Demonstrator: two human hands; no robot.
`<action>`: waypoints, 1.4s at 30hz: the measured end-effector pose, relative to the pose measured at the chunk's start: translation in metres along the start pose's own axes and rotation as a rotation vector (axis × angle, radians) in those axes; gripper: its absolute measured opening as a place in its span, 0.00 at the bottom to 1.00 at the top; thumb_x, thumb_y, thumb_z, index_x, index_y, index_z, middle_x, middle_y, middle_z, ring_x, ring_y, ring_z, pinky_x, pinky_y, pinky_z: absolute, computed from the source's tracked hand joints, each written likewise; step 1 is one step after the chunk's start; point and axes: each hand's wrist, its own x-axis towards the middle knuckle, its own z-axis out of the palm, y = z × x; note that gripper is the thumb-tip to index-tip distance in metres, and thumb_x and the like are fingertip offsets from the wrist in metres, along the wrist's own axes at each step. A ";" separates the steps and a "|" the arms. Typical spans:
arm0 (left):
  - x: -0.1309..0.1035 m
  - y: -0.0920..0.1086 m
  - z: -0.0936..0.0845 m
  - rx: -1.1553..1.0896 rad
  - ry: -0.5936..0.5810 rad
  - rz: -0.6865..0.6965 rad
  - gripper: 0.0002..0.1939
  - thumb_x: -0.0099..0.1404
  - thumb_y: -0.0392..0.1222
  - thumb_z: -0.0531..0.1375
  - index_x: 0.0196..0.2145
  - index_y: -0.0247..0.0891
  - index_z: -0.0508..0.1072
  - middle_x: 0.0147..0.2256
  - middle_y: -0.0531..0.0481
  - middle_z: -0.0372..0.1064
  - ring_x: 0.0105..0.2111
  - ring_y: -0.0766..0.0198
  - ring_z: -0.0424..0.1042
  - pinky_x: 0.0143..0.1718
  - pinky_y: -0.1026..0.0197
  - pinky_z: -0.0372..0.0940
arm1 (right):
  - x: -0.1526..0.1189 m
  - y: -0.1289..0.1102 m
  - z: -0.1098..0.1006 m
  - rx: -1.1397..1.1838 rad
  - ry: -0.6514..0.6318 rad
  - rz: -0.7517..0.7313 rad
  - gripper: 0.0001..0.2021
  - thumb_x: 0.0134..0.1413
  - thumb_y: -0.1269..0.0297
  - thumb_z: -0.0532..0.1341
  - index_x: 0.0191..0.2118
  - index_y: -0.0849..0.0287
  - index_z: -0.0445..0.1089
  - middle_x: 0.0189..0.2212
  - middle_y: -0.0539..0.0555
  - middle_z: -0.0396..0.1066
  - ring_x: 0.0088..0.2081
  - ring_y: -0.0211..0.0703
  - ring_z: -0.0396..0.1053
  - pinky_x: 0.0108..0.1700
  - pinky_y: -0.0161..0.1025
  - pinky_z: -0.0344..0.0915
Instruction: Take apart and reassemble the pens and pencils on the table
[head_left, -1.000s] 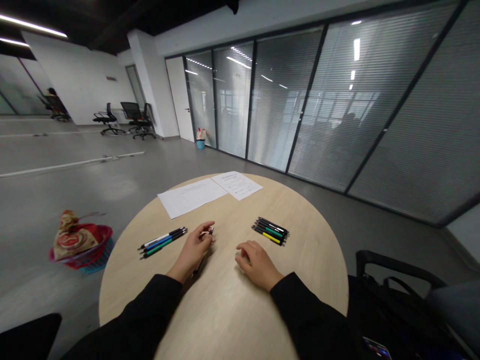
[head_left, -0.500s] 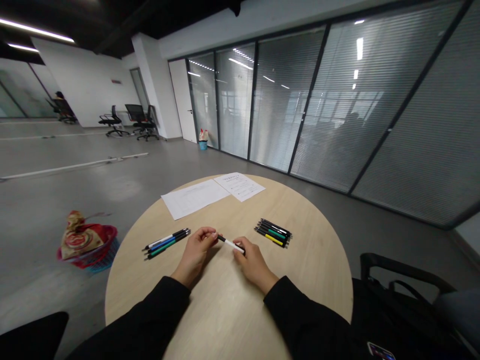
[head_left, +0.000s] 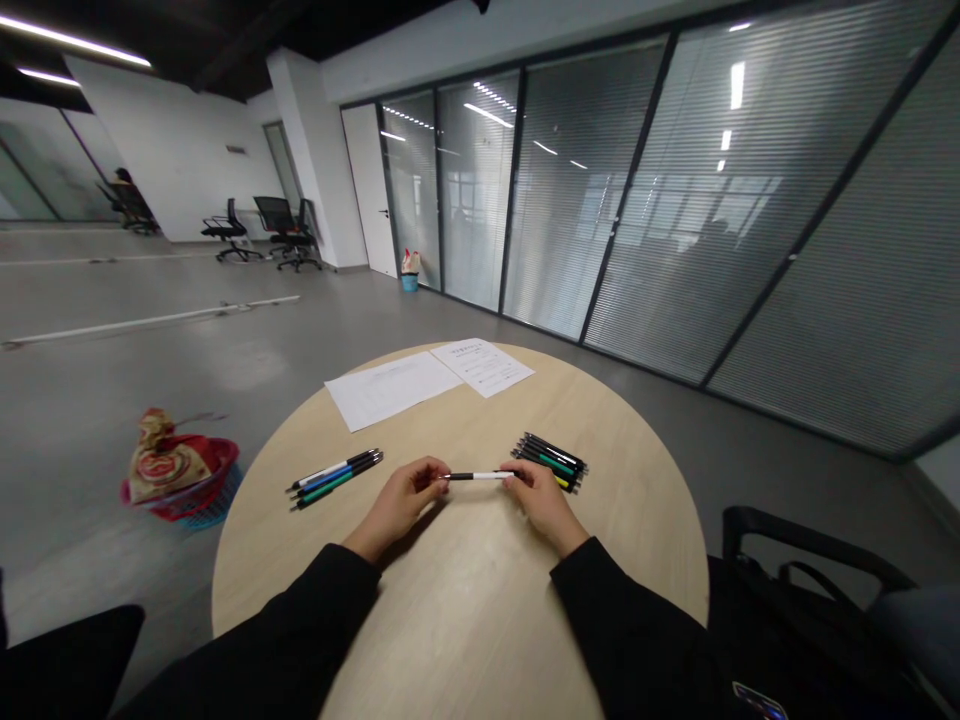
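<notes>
From the head view, here you are at the round wooden table (head_left: 465, 620), with a black-and-white pen (head_left: 491, 475) stretched level between your two hands, in neither pen group. Your left hand (head_left: 401, 500) pinches its dark, pointed end; your right hand (head_left: 546, 502) grips the white-barrelled end, fingertips closed on it. Over on the left, three pens (head_left: 335, 480) with white, blue and green barrels already lie side by side; on the right, a tight bunch of pens (head_left: 556, 457), green and yellow among the black, sits just beyond your right hand, too overlapped to count. So one pen is up and the others are down. Room now: wide bare wood towards you and between the groups. The two printed sheets (head_left: 394, 388) take the far edge, the right-hand bunch leaves your right knuckles little slack, and past the left rim a basket (head_left: 221, 490) stands on the floor.
</notes>
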 end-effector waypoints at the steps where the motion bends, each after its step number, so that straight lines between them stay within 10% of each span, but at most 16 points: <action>1: 0.000 0.001 0.000 0.021 0.003 0.002 0.13 0.62 0.50 0.63 0.36 0.36 0.74 0.29 0.50 0.72 0.29 0.63 0.70 0.32 0.62 0.64 | 0.000 0.001 -0.001 0.003 -0.026 0.011 0.16 0.52 0.59 0.63 0.43 0.61 0.78 0.28 0.52 0.73 0.28 0.40 0.65 0.29 0.34 0.59; 14: -0.005 0.019 -0.009 0.385 -0.115 0.089 0.20 0.69 0.52 0.54 0.26 0.39 0.74 0.25 0.49 0.72 0.26 0.60 0.67 0.31 0.61 0.58 | 0.001 0.009 -0.005 0.038 -0.174 0.074 0.14 0.51 0.63 0.61 0.42 0.62 0.77 0.24 0.49 0.70 0.22 0.36 0.62 0.25 0.33 0.58; 22: -0.005 0.015 -0.006 0.264 -0.013 0.095 0.14 0.66 0.51 0.58 0.41 0.38 0.73 0.29 0.51 0.70 0.28 0.61 0.67 0.31 0.62 0.58 | 0.001 0.013 -0.001 0.094 -0.125 0.096 0.17 0.50 0.62 0.62 0.44 0.63 0.77 0.26 0.50 0.71 0.23 0.35 0.62 0.25 0.33 0.57; 31: -0.001 0.012 -0.004 0.203 -0.004 -0.053 0.23 0.68 0.57 0.54 0.23 0.37 0.70 0.20 0.53 0.65 0.21 0.64 0.62 0.26 0.63 0.55 | 0.000 0.008 -0.002 0.105 -0.134 0.091 0.16 0.50 0.61 0.63 0.43 0.62 0.77 0.26 0.50 0.72 0.22 0.34 0.61 0.24 0.33 0.56; 36: -0.003 0.018 -0.003 0.077 -0.004 0.034 0.15 0.63 0.53 0.61 0.37 0.37 0.74 0.29 0.51 0.70 0.27 0.63 0.67 0.29 0.63 0.60 | 0.000 0.007 -0.001 0.118 -0.118 0.098 0.16 0.49 0.61 0.63 0.43 0.63 0.77 0.26 0.50 0.72 0.23 0.34 0.61 0.25 0.33 0.57; 42: -0.003 0.021 -0.004 0.176 0.011 -0.010 0.18 0.64 0.55 0.59 0.28 0.37 0.73 0.23 0.52 0.68 0.24 0.63 0.65 0.28 0.63 0.58 | 0.000 0.006 -0.001 0.118 -0.122 0.096 0.15 0.50 0.60 0.63 0.42 0.62 0.77 0.26 0.50 0.71 0.23 0.35 0.61 0.24 0.32 0.56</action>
